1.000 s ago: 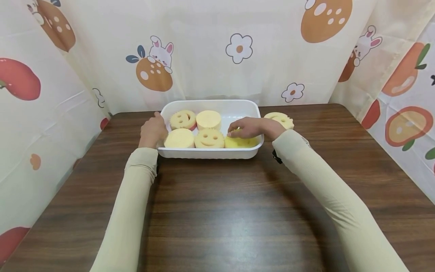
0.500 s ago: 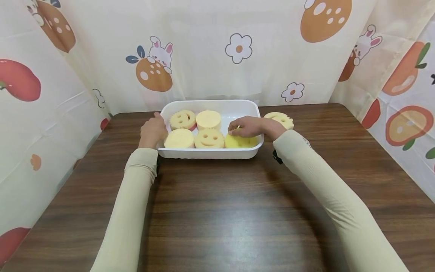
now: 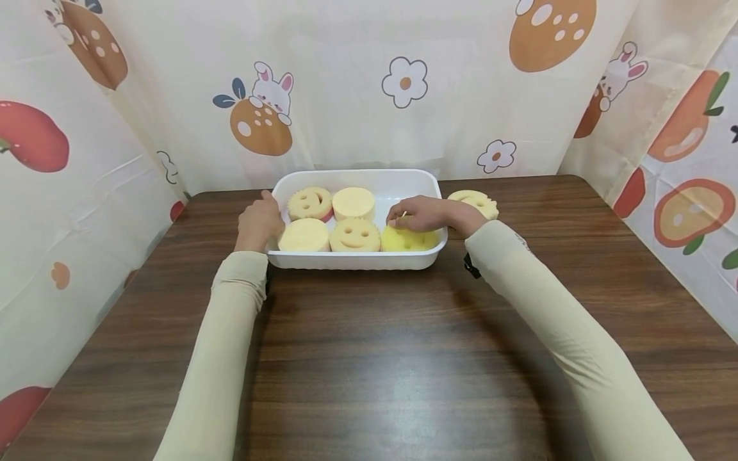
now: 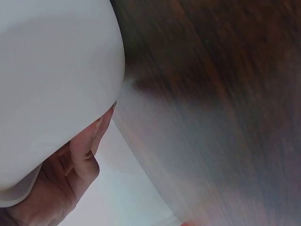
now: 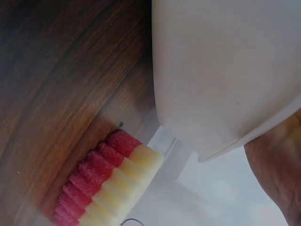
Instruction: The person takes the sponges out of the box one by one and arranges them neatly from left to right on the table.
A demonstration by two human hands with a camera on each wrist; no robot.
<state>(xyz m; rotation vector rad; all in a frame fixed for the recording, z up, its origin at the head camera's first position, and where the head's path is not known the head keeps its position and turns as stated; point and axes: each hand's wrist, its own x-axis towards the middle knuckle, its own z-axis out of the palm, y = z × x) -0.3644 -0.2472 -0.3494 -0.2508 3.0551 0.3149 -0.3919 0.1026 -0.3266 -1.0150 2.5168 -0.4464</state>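
Observation:
A white plastic tray point(image 3: 346, 260) stands near the table's back edge, holding several round sponges. My left hand point(image 3: 261, 221) grips the tray's left end; in the left wrist view its fingers point(image 4: 84, 155) lie against the outer wall below the rim. My right hand point(image 3: 419, 214) reaches over the right side, its curled fingers on a bright yellow sponge point(image 3: 410, 242) in the front right corner, partly covering it. Beside that lies a pale smiley-face sponge point(image 3: 355, 238), then a plain pale round sponge point(image 3: 304, 235). Behind are another smiley sponge point(image 3: 308, 203) and a plain one point(image 3: 353, 202).
Outside the tray, behind my right wrist, another smiley sponge point(image 3: 477, 202) lies on the dark wooden table point(image 3: 369, 358); the right wrist view shows its red-and-cream scalloped edge point(image 5: 108, 181). A printed curtain point(image 3: 346, 96) hangs right behind the table and along both sides.
The right hand has shifted very slightly, and a little more of the bright yellow sponge shows below it. The left hand and the tray have stayed in place.

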